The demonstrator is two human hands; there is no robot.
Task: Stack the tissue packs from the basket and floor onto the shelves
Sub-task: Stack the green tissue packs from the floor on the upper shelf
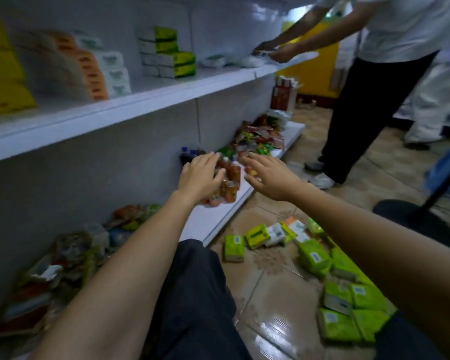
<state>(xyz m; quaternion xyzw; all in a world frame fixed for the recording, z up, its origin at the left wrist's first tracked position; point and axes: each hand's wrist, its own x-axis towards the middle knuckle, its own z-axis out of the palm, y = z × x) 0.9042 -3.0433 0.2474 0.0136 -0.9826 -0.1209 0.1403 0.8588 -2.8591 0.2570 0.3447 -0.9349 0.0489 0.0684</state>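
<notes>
Hands (234,175) — outstretched, fingers spread, empty

We see green tissue packs (315,258) scattered on the tiled floor (268,289), tissue boxes (176,61) on the upper shelf (130,105), and bottles (233,175) on the bottom shelf (218,216).

The floor (270,320) at lower centre is glazed tile, smooth and glossy, with bright reflections. The green tissue packs (315,258) at lower right are in thin plastic wrap with a soft sheen. The shelf (140,100) across the left looks like white painted metal, smooth and semi-gloss. The back panel (231,27) at upper centre is shinier and shows glare. The bottles (233,175) at centre look like glossy plastic. The snack packets (257,136) just above them are crinkled, shiny film. The trousers (192,294) at bottom centre are dark matt cloth. The shirt (413,22) at upper right is white matt cloth.
</notes>
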